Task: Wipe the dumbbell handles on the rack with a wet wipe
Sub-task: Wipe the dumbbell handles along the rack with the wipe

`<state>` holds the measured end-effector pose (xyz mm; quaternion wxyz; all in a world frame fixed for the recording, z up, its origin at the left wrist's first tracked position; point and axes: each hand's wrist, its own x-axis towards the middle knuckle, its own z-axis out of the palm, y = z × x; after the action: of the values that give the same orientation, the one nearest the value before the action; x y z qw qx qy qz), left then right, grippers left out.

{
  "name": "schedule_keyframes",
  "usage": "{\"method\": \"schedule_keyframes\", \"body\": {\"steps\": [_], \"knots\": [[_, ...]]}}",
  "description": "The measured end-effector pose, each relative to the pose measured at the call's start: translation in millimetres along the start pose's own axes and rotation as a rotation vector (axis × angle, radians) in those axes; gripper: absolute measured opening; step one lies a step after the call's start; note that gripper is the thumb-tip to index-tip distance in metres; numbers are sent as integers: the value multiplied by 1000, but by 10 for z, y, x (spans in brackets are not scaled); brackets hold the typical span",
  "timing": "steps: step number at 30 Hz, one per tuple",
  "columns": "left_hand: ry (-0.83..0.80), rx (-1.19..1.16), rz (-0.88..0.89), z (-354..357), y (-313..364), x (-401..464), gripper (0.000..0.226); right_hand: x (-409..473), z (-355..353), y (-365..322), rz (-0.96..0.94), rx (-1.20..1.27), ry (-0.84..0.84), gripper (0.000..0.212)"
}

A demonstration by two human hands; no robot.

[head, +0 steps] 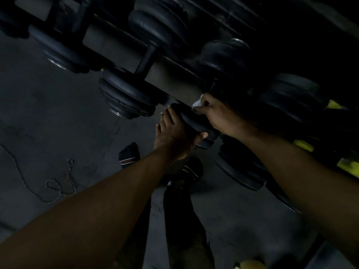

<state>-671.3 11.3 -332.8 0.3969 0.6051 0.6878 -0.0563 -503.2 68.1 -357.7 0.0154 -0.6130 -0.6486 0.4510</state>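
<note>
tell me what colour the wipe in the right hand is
Pale grey-white; the wet wipe bunched in the right hand shows best in the head view.

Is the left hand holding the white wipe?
No, the right hand grips the wipe; the left hand holds a dumbbell's end plates.
</note>
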Motion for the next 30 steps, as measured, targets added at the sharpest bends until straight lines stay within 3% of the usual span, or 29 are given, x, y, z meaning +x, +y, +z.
{"method": "schedule_keyframes", "body": {"steps": [2,5,9,13,15,20,26,30], "knots": [[-18,-16,-7,6,-3,-2,132,16,-36,12,-20,-10,78,18],[-26,-27,-16,8,-14,2,134,22,-55,63,-155,-221,228,23],[-20,-16,-9,21,-22,-1,136,44,6,170,-209,-296,344,10],[-1,-36,-4,27,-36,-14,137,6,112,92,-19,-177,581,13],[9,-33,-5,35,-41,-2,138,-30,192,4,75,-134,644,26],[-5,-33,-14,35,-26,6,138,56,219,-114,345,242,762,30],[5,-24,-10,30,-17,-14,137,224,77,58,495,817,598,14],[11,-16,9,28,-27,-20,136,111,63,53,502,796,436,15]]}}
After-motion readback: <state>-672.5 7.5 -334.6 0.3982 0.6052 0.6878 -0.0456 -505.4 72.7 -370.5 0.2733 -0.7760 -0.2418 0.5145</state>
